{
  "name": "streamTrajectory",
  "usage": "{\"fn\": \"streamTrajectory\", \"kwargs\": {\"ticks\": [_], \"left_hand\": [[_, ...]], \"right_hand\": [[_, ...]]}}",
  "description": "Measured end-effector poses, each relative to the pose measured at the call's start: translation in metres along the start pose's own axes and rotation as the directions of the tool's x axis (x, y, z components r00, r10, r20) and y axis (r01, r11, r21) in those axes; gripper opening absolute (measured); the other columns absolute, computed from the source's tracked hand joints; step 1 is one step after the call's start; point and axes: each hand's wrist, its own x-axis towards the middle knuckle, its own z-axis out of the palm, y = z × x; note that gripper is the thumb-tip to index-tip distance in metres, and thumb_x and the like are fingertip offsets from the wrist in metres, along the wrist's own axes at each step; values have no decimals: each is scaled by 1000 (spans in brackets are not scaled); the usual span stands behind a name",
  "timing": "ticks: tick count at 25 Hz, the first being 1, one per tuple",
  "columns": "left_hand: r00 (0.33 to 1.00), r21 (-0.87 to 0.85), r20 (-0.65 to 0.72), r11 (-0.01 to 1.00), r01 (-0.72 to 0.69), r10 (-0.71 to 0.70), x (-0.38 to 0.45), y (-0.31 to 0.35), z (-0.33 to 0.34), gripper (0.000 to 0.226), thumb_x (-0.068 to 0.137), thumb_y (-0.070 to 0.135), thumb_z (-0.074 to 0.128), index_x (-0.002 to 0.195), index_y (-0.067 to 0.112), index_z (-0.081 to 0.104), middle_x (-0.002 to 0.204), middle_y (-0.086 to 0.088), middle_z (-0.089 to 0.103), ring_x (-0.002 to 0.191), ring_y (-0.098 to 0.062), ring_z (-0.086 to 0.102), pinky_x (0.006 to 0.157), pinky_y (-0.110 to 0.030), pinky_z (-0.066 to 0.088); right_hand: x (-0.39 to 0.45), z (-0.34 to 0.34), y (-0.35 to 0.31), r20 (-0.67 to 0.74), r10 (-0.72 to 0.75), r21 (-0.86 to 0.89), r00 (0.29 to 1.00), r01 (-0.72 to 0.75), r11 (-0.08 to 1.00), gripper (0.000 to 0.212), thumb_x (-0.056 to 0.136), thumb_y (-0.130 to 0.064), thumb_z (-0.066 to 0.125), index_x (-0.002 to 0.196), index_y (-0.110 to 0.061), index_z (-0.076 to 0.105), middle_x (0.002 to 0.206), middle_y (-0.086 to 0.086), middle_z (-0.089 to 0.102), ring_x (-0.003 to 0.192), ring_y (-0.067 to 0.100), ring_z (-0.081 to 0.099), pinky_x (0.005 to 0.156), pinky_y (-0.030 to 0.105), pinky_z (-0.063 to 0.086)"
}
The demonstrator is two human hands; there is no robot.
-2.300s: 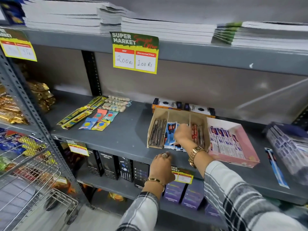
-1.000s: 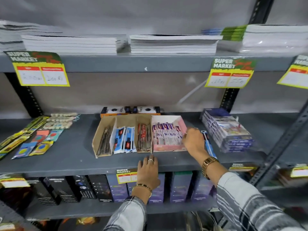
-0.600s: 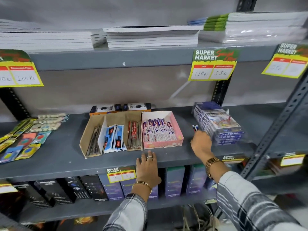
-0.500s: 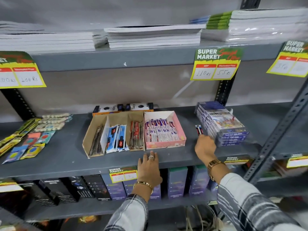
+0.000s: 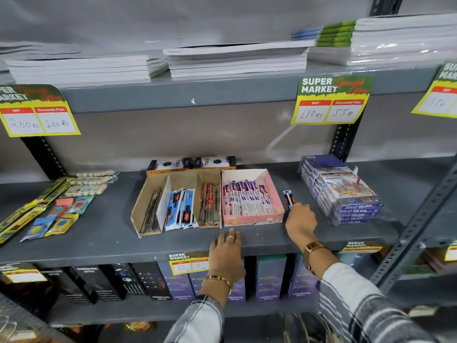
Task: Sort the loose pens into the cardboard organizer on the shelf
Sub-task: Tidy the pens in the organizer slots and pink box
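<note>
Loose pen pack (image 5: 288, 199) pinched in right grip (image 5: 300, 219), left hand (image 5: 227, 253) flat on shelf (image 5: 99, 238)

**Other Things Sitting on the Shop Shelves**

White stacks of thin paper books (image 5: 237, 61) are lying on the top grey metal shelf (image 5: 222, 92). More books with green spines (image 5: 336, 33) are sitting to their right. A yellow and green paper price sign reading 110 and 55 (image 5: 331, 100) is hanging from that shelf's edge. Another yellow price sign reading 200 and 100 (image 5: 37, 112) is hanging at the left. Lower down, a pile of blue flat colour boxes wrapped in clear plastic (image 5: 341, 191) is resting at the right. Small bright packets in orange, teal, blue and yellow (image 5: 57, 216) are lying at the left. Tall black boxes (image 5: 99, 283) and purple boxes (image 5: 269, 278) are standing underneath.
</note>
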Motion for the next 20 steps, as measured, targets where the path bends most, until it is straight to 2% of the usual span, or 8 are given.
{"fn": "streamTrajectory", "kwargs": {"ticks": [5, 7, 12, 16, 20], "left_hand": [[1000, -12, -4, 1000, 4, -4, 0, -1, 1, 83, 89, 26, 58, 151, 10, 6, 160, -9, 10, 145, -30, 10, 120, -43, 14], [1000, -15, -13, 1000, 2, -3, 0, -2, 1, 82, 89, 26, 58, 151, 11, 6, 160, -8, 10, 145, -30, 11, 120, -42, 14], [1000, -12, -23, 1000, -1, 1, -1, -2, 3, 82, 90, 27, 58, 151, 11, 5, 160, -8, 9, 145, -30, 10, 120, -42, 14], [1000, -6, -10, 1000, 2, -2, -1, -2, 2, 83, 91, 27, 57, 152, 11, 2, 161, -8, 7, 146, -30, 9, 120, -42, 14], [1000, -48, -12, 999, -17, 17, -3, -6, 1, 82, 91, 25, 56, 152, 12, 3, 161, -6, 7, 146, -27, 8, 120, -40, 12]], "right_hand": [[7, -2, 2, -1, 103, 172, 995, -101, 980, 30, 93, -1, 51, 122, 6, 57, 126, 28, 55, 116, 42, 56, 93, 43, 51], [8, -2, 2, -9, 95, 178, 995, -92, 980, 29, 92, 2, 50, 119, 7, 58, 124, 29, 57, 115, 42, 57, 92, 43, 51], [-9, -3, -3, -97, -57, 75, 994, 64, 995, 24, 92, 7, 46, 108, 6, 63, 114, 23, 64, 107, 36, 61, 84, 39, 54], [-23, -17, -14, -215, -299, 16, 930, 310, 951, 24, 86, 1, 60, 109, 8, 62, 109, 23, 66, 105, 35, 59, 81, 39, 54], [-35, -28, -32, -277, -383, 46, 881, 410, 911, 17, 84, 4, 63, 99, 10, 65, 95, 27, 69, 91, 39, 65, 70, 40, 56]]}}
